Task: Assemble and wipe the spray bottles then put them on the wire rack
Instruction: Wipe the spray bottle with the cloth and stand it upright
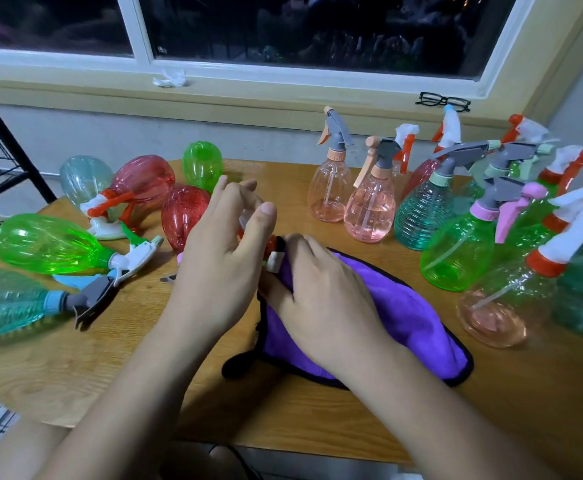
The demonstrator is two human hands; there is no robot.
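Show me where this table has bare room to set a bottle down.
The table has bare wood at its near left, between the lying teal bottle and the left forearm, and at the near right, in front of the purple cloth. A smaller gap sits at the back between the rear green bottle and the upright pink bottles. Both flanks are crowded.
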